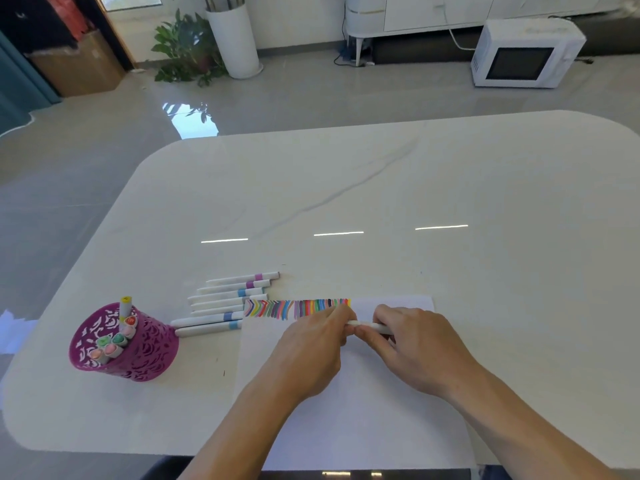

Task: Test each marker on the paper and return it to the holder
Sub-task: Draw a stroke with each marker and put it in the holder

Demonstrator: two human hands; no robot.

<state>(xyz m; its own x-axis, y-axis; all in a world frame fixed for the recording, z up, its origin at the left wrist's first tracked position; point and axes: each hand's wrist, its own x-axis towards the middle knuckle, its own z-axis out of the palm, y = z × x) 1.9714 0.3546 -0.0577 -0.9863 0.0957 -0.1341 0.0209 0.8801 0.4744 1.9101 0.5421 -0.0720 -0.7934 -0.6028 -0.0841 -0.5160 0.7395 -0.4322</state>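
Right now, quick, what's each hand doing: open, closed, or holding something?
The left hand pinches one end of the white marker.
The right hand grips the other end of the same marker.

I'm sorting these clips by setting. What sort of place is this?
Probably a living or dining room in a home. There is a white marble-look table on a glossy tiled floor, a potted plant by the wall, and a white cabinet with a microwave on the floor beside it.
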